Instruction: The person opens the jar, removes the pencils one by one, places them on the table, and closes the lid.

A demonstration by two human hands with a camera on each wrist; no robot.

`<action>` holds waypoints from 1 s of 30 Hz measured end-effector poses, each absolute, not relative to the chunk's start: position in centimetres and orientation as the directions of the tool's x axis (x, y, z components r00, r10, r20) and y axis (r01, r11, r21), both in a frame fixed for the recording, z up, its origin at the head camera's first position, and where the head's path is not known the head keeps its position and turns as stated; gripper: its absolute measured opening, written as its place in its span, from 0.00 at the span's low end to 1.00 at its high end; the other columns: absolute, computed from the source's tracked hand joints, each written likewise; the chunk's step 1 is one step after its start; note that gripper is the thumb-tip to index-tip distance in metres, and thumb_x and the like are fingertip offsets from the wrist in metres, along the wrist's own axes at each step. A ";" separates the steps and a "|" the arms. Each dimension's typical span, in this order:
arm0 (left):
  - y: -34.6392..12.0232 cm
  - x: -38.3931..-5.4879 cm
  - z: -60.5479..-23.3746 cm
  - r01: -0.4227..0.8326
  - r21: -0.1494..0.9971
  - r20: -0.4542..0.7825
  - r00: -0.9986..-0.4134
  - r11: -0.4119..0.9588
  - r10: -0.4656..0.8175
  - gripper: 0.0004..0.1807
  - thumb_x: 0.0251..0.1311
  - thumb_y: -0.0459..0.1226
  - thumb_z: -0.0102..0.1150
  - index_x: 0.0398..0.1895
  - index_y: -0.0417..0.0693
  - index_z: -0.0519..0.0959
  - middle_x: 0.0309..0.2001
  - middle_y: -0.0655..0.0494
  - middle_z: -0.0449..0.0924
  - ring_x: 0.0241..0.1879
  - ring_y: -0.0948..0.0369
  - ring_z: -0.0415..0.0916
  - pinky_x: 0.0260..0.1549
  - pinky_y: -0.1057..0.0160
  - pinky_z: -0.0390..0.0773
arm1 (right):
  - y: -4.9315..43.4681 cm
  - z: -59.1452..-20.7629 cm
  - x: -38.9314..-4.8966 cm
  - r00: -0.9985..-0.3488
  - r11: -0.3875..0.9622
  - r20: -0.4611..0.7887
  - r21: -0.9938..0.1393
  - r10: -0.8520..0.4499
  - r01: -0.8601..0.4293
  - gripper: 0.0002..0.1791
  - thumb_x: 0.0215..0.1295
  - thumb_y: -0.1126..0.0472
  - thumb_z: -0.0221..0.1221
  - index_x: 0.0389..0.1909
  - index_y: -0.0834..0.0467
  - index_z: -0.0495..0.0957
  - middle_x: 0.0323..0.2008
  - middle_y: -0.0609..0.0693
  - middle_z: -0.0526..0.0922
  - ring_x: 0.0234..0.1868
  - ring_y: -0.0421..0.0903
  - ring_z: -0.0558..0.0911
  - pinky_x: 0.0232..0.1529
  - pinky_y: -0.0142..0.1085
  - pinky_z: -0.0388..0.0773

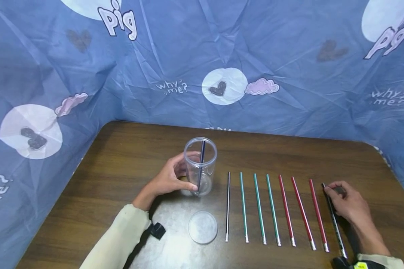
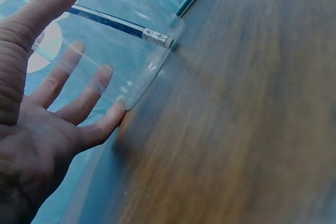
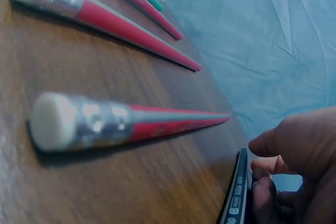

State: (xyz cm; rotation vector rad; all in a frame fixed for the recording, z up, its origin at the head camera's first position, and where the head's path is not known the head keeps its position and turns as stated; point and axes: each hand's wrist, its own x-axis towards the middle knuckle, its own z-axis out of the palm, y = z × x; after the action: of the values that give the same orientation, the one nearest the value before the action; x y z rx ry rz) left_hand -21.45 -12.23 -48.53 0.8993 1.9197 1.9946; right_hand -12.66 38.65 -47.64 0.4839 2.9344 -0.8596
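Observation:
My left hand [image 1: 175, 175] grips a tall clear plastic jar [image 1: 207, 168] from its left side, thumb in front and fingers behind. Inside the jar a dark pencil [image 1: 201, 164] leans, its metal-banded eraser end at the bottom, as the left wrist view also shows. Far to the right, my right hand [image 1: 350, 201] pinches the far end of a black pencil [image 1: 334, 224] between thumb and fingertips. This pencil lies along the table, the last one in a row. In the right wrist view, pale lettering marks its dark side, and a red pencil [image 3: 178, 117] lies beside it.
Three red pencils [image 1: 302, 213], three green pencils [image 1: 259, 209] and another black pencil [image 1: 227, 207] lie side by side between the hands, eraser ends toward me. A round translucent lid [image 1: 203, 227] lies in front of the jar. Blue printed cloth [image 1: 175, 48] hangs around the wooden table [image 1: 97, 194].

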 end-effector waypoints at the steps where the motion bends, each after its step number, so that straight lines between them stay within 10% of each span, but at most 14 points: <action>1: -12.2 -21.4 -48.5 0.245 0.962 0.269 -0.784 -0.120 0.560 0.50 0.37 0.20 0.76 0.70 0.40 0.65 0.61 0.36 0.73 0.53 0.47 0.78 0.54 0.50 0.80 | 38.7 -47.6 -12.7 -0.952 0.797 -0.129 -0.522 0.279 0.304 0.25 0.77 0.45 0.48 0.55 0.64 0.71 0.28 0.53 0.78 0.21 0.45 0.77 0.23 0.37 0.69; 30: -12.3 -21.4 -48.5 0.247 0.964 0.258 -0.789 -0.098 0.558 0.51 0.37 0.21 0.77 0.70 0.41 0.66 0.61 0.38 0.73 0.55 0.47 0.78 0.55 0.47 0.79 | 38.6 -48.3 -12.5 -0.929 0.675 -0.101 -0.659 0.356 0.330 0.25 0.74 0.47 0.53 0.58 0.63 0.68 0.23 0.49 0.76 0.17 0.42 0.75 0.16 0.35 0.78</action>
State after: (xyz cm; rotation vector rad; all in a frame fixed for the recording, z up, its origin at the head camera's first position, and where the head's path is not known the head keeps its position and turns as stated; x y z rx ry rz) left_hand -21.37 -12.32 -48.46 0.8906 1.9387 1.9802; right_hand -12.53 38.58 -48.30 0.5956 2.9079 -1.1334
